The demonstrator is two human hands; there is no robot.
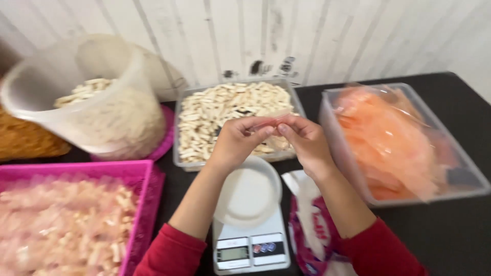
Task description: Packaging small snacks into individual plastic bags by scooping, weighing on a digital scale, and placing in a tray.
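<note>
My left hand and my right hand meet above the table, both pinching a small thin clear plastic bag between the fingertips. They hover over the near edge of a clear tray of pale stick-shaped snacks. Directly below them stands a white kitchen scale with a white round plate on top. Both forearms wear red sleeves.
A clear bin of orange-tinted plastic bags sits at right. A pink tray of packed snack bags lies at left. A tilted translucent tub of snacks rests on a pink lid behind it. A printed plastic packet lies beside the scale.
</note>
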